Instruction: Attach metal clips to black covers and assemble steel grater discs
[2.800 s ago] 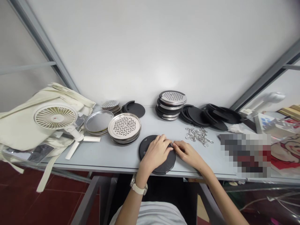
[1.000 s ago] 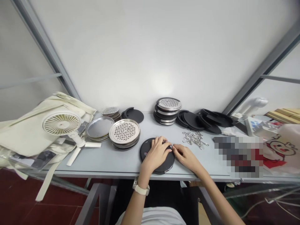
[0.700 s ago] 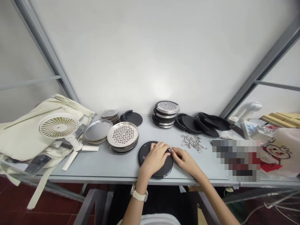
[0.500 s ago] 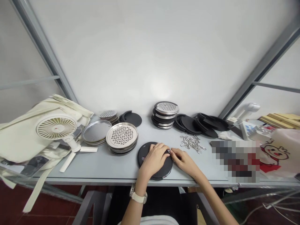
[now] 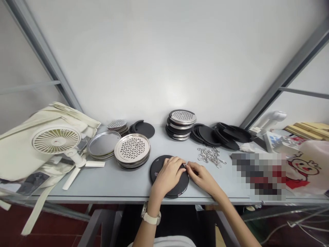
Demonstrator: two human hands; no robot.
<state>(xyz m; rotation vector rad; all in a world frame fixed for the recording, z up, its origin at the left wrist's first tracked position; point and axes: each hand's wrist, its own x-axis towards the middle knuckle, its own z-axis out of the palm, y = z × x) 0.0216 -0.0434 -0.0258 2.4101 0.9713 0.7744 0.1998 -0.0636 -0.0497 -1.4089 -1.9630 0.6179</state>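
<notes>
A black round disc [image 5: 177, 187] lies flat near the table's front edge, with a thin shiny strip along its lower right rim. My left hand [image 5: 171, 175] lies over it, fingers bent and gripping its upper right side, and covers much of its face. At that same rim my right hand [image 5: 199, 175] has thumb and forefinger pinched together. Something small and pale shows between the two hands' fingertips; its kind is too small to tell. Wire metal hooks [image 5: 210, 156] lie loose in a pile beyond my right hand.
Left stand stacked round metal graters [image 5: 132, 148] and flat metal discs [image 5: 104, 144]. Behind are a stack of graters with black rims [image 5: 182, 117] and several black discs [image 5: 209, 135]. A white fan [image 5: 56, 140] and cream bag [image 5: 20, 147] sit far left; a printed bag [image 5: 308, 168] lies right.
The view has shifted slightly. Both hands stay at the black disc in nearly the same pose, with only a tiny shift of the fingertips at its rim.
</notes>
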